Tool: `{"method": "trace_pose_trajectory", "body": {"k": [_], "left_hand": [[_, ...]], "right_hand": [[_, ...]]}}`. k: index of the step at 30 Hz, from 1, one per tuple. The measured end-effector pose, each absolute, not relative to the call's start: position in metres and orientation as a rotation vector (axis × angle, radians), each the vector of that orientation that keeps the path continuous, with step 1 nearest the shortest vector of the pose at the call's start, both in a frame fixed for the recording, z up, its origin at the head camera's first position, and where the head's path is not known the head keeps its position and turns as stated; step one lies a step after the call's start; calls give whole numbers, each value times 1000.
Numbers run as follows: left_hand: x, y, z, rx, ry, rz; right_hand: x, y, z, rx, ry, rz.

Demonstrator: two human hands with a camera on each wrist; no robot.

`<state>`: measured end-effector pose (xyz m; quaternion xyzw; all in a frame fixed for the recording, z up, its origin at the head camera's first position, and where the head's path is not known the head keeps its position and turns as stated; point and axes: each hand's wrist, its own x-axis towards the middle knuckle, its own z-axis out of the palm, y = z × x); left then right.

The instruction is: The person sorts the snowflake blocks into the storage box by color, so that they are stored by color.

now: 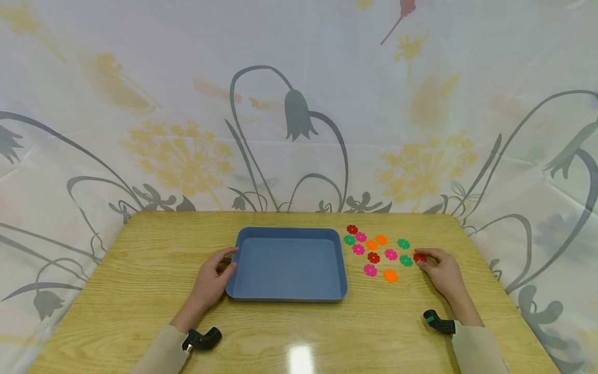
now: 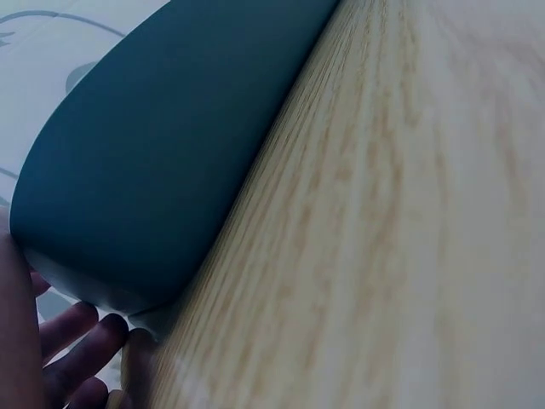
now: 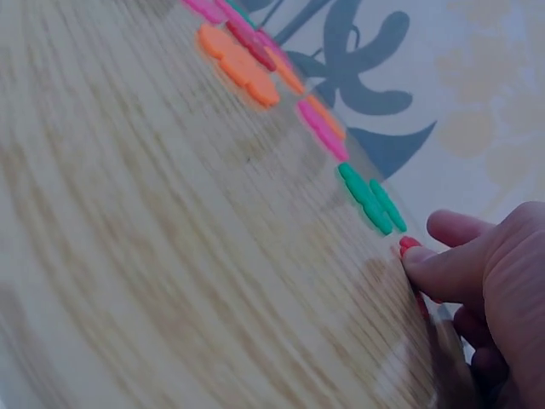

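In the head view, a blue rectangular tray [image 1: 286, 301] lies on the table with nothing in it. My left hand [image 1: 212, 275] is at its left side, thumb and forefinger touching the outer wall and rim. The left wrist view shows the fingers [image 2: 81, 362] loosely bent by the tray's corner [image 2: 128, 196]. Right of the tray, my right hand [image 1: 444, 272] pinches a red flower-shaped disc [image 1: 419, 257] between thumb and forefinger, low at the tabletop. In the right wrist view, the thumb partly covers this red disc [image 3: 410, 244].
Flat flower-shaped discs in several colours lie scattered between tray and right hand, among them a green disc [image 1: 406, 261], an orange disc [image 1: 390, 276] and a pink disc [image 1: 370, 270]. A patterned cloth [image 1: 280, 156] hangs behind the wooden table [image 1: 374, 332].
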<state>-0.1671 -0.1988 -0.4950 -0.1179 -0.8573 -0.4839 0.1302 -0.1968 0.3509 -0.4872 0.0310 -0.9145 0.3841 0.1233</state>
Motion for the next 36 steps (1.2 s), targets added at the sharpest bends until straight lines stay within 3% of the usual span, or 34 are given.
{"method": "trace_pose_trajectory", "body": {"k": [17, 26, 36], "left_hand": [[-168, -199, -495, -348, -2492, -1391], [-168, -198, -497, -359, -2491, -1370], [-168, -198, -495, -356, -2493, -1364]], "right_hand": [[-195, 352, -492, -58, -2611, 1006], [-191, 351, -480, -223, -2558, 1244], [-204, 323, -448, 14, -2582, 1325]]}}
